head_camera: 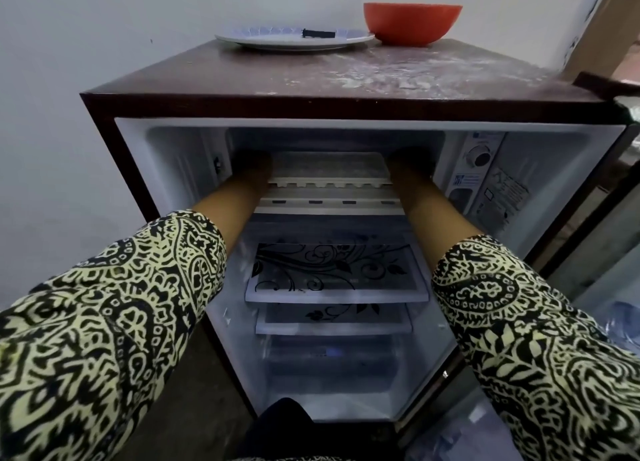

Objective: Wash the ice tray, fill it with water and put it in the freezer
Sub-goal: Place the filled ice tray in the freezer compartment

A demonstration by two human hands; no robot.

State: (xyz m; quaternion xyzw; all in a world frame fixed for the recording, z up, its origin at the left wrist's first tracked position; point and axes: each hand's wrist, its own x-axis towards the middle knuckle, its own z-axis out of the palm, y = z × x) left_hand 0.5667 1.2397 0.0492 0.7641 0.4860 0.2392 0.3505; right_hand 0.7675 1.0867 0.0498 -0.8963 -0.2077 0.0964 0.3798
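The white ice tray (329, 174) lies level in the mouth of the freezer compartment (332, 138) at the top of the open fridge. Its row of moulds shows along the front edge. My left hand (254, 166) holds the tray's left end and my right hand (410, 164) holds its right end. Both hands are deep in shadow inside the compartment, so the fingers are hard to make out. Both forearms reach in over the freezer's front lip (329, 202).
Below are two glass shelves (336, 273) with a floral print and a crisper drawer. A thermostat dial (481, 156) is on the right inner wall. On the dusty fridge top (311, 76) stand a plate (294, 40) and an orange bowl (412, 22). The open door (606, 253) stands at the right.
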